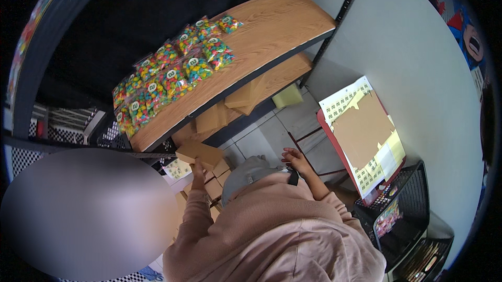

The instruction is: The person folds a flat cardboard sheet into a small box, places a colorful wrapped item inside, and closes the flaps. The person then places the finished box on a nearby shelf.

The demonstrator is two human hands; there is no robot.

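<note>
A small brown cardboard box (pixel 200 153) is held by my left hand (pixel 197 172), whose fingers grip its near side. Right below it, several more cardboard boxes (pixel 214 188) are stacked close together. A pale sheet with printed labels (pixel 177 169) lies just left of that hand. My right hand (pixel 296 160) is off to the right of my body with its fingers apart and nothing in them. A dark band is on that wrist.
Clear bags of colourful candy (pixel 172 78) cover the left part of a wooden shelf (pixel 282 15). Flat cardboard boxes (pixel 212 117) lie one level below. At right, a red stool (pixel 324 120) carries label sheets and cardboard (pixel 363 130), beside black crates (pixel 418 193). A blurred area fills the lower left.
</note>
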